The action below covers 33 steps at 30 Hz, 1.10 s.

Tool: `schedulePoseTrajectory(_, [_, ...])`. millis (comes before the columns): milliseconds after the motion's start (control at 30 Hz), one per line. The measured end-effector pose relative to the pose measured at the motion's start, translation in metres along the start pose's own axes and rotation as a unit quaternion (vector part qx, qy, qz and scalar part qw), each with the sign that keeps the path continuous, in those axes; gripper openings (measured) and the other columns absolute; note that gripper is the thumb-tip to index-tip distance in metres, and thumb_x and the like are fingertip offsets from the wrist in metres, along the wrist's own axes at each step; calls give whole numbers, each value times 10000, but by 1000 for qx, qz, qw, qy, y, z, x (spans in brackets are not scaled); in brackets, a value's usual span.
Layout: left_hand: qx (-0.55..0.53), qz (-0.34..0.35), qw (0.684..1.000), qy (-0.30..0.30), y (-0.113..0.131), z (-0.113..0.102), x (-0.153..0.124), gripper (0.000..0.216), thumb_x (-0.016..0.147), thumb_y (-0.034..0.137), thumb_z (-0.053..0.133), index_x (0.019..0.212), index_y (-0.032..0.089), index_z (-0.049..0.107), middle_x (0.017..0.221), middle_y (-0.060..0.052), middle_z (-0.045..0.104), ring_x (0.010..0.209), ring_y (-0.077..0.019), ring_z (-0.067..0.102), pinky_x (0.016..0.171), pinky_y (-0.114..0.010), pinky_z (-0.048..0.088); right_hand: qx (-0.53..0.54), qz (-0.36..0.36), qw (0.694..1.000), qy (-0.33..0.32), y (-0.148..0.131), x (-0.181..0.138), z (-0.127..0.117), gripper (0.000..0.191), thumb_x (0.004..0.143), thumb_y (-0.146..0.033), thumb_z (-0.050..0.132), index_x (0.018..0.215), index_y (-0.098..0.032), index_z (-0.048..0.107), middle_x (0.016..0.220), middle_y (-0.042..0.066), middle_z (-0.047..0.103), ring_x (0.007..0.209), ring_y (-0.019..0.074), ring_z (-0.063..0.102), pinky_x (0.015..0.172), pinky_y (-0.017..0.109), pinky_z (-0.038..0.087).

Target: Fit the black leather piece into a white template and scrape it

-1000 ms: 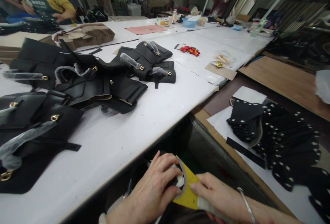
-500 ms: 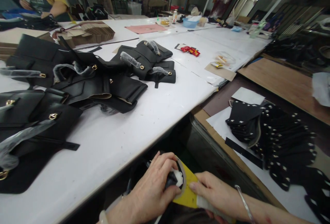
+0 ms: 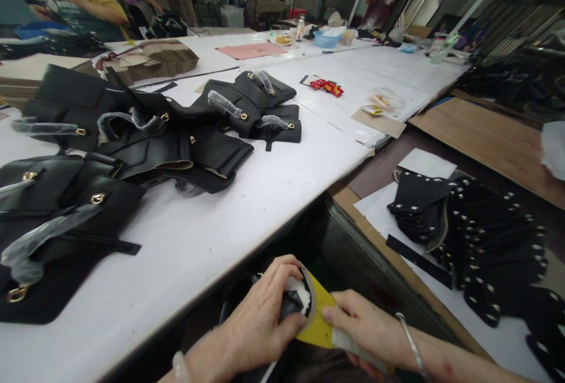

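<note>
Low at the table's front edge, my left hand (image 3: 260,315) curls its fingers and thumb round a black piece (image 3: 291,305) with white material (image 3: 303,296) showing inside. Against it sits a yellow curved sheet (image 3: 321,318) with a grey rim, its exact kind unclear. My right hand (image 3: 359,321) pinches the other side of this sheet, thumb on top, with a whitish wrapped part below. To the left on the white table lie black leather bag pieces (image 3: 150,147), their handles (image 3: 55,227) wrapped in clear plastic, with gold-coloured buckles.
To my right, studded black pieces (image 3: 489,236) lie in a pile on a lower bench. Brown card stacks (image 3: 154,58), red packets (image 3: 326,86) and a blue basin (image 3: 326,38) stand farther off. A co-worker in yellow (image 3: 95,0) is at the far left.
My hands keep their grip on the yellow sheet and black piece, shifting only slightly. The view has moved a little. The co-worker's arms are raised, and a person in purple shows behind.
</note>
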<state>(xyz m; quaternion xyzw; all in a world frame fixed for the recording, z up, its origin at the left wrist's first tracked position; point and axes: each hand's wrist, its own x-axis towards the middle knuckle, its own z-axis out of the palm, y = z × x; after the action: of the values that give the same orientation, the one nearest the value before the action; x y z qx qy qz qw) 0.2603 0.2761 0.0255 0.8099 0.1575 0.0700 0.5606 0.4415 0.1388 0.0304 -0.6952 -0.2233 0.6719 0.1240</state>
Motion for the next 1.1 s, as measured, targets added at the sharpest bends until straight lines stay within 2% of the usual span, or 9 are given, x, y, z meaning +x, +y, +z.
schedulePoseTrajectory(133, [2,2,1000,5,-1,0,0,533,691,46,571,1148,246,384,1327,-76,428,1222,-200,460,1073,-345,373,13,-14,1000,7,-2,2,4,239,965,-406,384,905,-190,466,467,-55,525,274,74,423,257,126,348])
schedulePoseTrajectory(267, [8,-9,1000,11,-2,3,-2,534,739,99,591,1206,233,368,1412,-117,370,1297,-234,416,1092,-399,374,38,-46,998,-22,-6,9,12,325,931,-510,419,891,-192,471,456,-41,540,270,92,446,255,140,356])
schedulePoseTrajectory(367, [18,-12,999,26,-3,5,-4,607,762,136,608,1296,219,332,1487,-138,287,1376,-255,331,1130,-435,334,63,-43,997,-14,-6,14,23,307,967,-450,331,910,-179,464,441,-34,538,265,104,458,257,153,375])
schedulePoseTrajectory(433, [7,-15,999,34,-4,5,-4,689,774,171,625,1367,206,275,1491,-147,297,1381,-260,332,1144,-446,311,85,-40,996,-9,-5,14,33,323,994,-396,225,917,-174,447,424,-33,524,258,112,460,261,164,389])
schedulePoseTrajectory(533, [-25,-51,998,41,-5,4,-2,813,793,258,663,1444,207,179,1407,-135,438,1263,-254,471,1087,-438,373,128,-38,991,-7,-4,12,50,434,1006,-429,134,854,-168,446,386,-6,506,252,128,475,270,166,378])
schedulePoseTrajectory(667, [-66,-112,992,11,-2,1,4,911,795,321,670,1491,233,89,1312,-96,557,917,-191,619,839,-350,497,189,-61,980,20,2,14,71,542,943,-653,190,790,-192,429,382,28,525,248,141,477,272,175,350])
schedulePoseTrajectory(833, [-14,-180,984,9,8,8,13,971,716,399,721,1493,217,167,1309,-87,573,952,-226,622,845,-342,488,194,-102,974,52,16,29,93,701,845,-799,155,748,-181,471,405,46,544,281,136,483,281,186,326])
schedulePoseTrajectory(1000, [56,-215,974,40,14,20,15,1051,562,357,817,1468,252,296,1304,-70,563,1116,-315,552,962,-422,417,184,-160,970,15,33,20,94,802,640,-931,376,639,-148,551,483,50,562,393,87,484,417,191,372])
schedulePoseTrajectory(1100, [33,-209,977,28,14,18,13,1079,551,344,831,1477,254,285,1339,-71,538,1131,-293,545,994,-412,403,171,-160,971,-42,61,3,81,783,579,-903,534,702,-142,672,646,59,640,597,146,594,591,232,464])
